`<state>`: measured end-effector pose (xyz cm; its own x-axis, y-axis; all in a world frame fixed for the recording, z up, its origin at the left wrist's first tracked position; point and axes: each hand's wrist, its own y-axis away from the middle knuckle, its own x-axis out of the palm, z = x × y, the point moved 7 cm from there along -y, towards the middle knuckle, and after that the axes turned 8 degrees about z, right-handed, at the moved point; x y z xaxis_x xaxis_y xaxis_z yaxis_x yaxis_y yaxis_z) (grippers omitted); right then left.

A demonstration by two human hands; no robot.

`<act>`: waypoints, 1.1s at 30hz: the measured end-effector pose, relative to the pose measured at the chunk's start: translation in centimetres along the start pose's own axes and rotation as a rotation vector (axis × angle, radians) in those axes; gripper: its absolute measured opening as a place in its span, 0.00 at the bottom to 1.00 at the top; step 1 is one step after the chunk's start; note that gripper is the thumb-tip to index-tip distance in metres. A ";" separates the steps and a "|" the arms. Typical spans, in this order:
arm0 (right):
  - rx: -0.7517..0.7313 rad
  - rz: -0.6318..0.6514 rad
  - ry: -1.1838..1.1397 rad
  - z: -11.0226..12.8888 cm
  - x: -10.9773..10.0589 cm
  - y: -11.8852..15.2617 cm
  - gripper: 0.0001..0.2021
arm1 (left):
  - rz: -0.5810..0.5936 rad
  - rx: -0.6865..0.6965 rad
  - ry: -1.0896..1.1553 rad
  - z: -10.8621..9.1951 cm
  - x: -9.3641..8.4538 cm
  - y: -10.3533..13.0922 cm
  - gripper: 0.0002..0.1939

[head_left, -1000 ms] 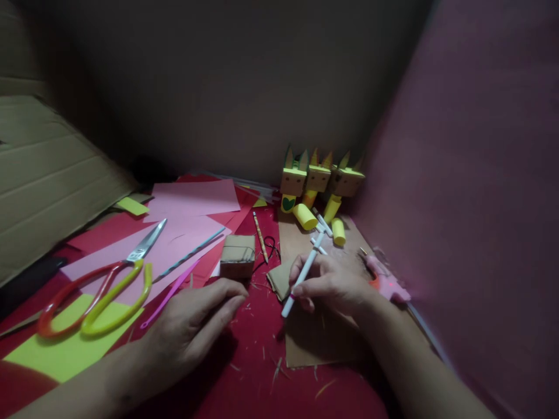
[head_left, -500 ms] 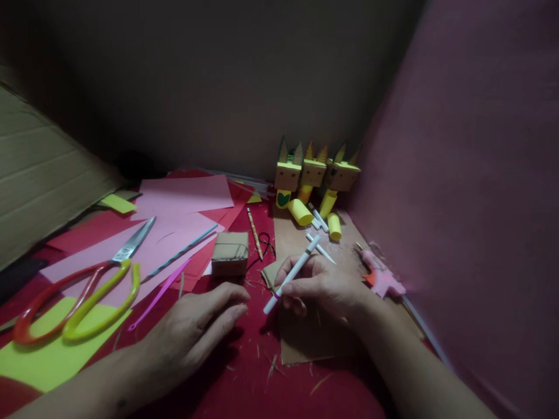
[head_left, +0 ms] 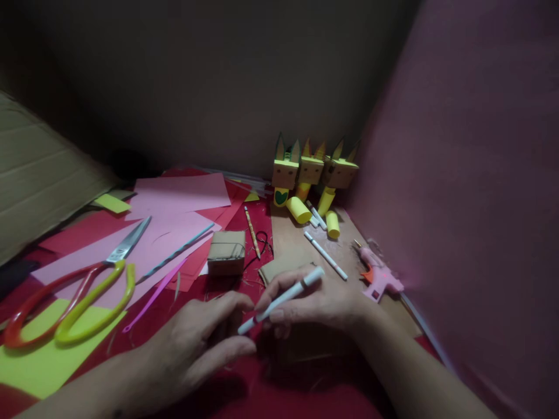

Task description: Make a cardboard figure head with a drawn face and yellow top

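My right hand (head_left: 305,299) pinches a white marker pen (head_left: 286,297) with a dark ring, tilted with its lower end toward my left hand. My left hand (head_left: 213,331) is open beside that end, thumb and fingers apart; I cannot see firm contact. Beyond my left hand sits a small cardboard box (head_left: 226,253) with lines drawn on top. A folded cardboard piece (head_left: 283,265) lies partly behind my right hand. Another white pen (head_left: 325,255) rests on the cardboard sheet (head_left: 288,230).
Scissors (head_left: 94,285), pink paper (head_left: 179,195) and a blue twisted stick (head_left: 179,250) lie at left. A pencil (head_left: 252,233) is mid-table. Cardboard figures with pointed ears (head_left: 286,171) stand behind yellow paper tubes (head_left: 299,209). A pink glue gun (head_left: 379,276) lies right.
My right hand has brought the marker pen down and left, toward my left hand. The thumb and fingers of my left hand have spread. The view has shifted slightly.
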<state>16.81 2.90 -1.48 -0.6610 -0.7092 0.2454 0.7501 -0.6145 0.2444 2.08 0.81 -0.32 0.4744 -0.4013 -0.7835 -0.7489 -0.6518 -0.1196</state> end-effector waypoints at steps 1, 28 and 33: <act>0.007 0.021 0.007 0.1 0.4 0.1 0.16 | 0.003 0.025 -0.022 -0.3 0.1 0.0 0.10; 0.359 -0.911 1.400 3.5 -10.2 3.4 0.11 | -0.215 0.171 -0.250 -0.3 0.7 -0.2 0.16; 0.273 -1.031 1.329 5.3 -9.7 4.7 0.20 | -0.221 0.139 -0.461 -0.1 2.3 -0.6 0.20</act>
<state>26.57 8.71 2.24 -0.2554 0.0499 -0.9655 -0.0637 -0.9974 -0.0346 3.63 0.22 -1.95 0.3982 0.0810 -0.9137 -0.7232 -0.5850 -0.3671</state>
